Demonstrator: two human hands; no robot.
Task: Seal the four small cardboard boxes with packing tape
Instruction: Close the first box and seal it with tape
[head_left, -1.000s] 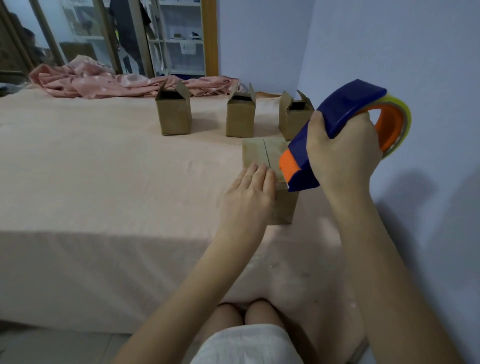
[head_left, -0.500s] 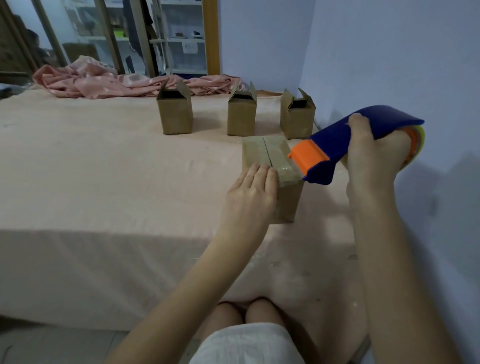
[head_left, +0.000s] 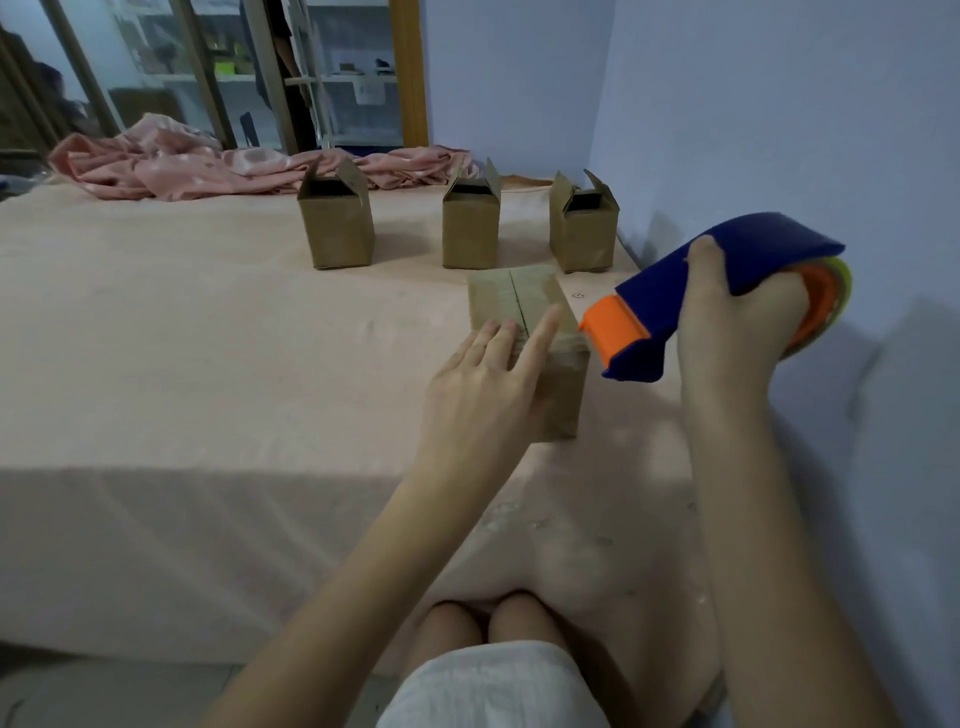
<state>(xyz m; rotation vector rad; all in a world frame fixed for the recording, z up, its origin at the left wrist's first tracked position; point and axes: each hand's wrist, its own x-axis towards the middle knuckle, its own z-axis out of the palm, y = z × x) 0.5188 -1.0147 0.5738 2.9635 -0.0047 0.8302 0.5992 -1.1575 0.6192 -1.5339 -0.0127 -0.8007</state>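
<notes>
A closed cardboard box (head_left: 519, 304) stands near the front edge of the bed, with clear tape across the near part of its top. My left hand (head_left: 485, 371) rests on that top, fingers spread, the index finger pressing the tape. My right hand (head_left: 737, 317) grips a blue and orange tape dispenser (head_left: 675, 291) just right of the box, its orange mouth close to the box's right edge. Three more boxes stand in a row behind with their flaps up: left box (head_left: 337, 226), middle box (head_left: 470, 226), right box (head_left: 582, 231).
The boxes stand on a bed with a peach sheet (head_left: 182, 338). A crumpled pink cloth (head_left: 208, 169) lies along the far edge. A pale blue wall (head_left: 779, 130) runs close on the right. My knees (head_left: 488, 618) are at the bed's near edge.
My right hand has carried the dispenser from over the box's top off to the right and lower, leaving tape on the box. My left hand's index finger has lifted and spread over the tape.
</notes>
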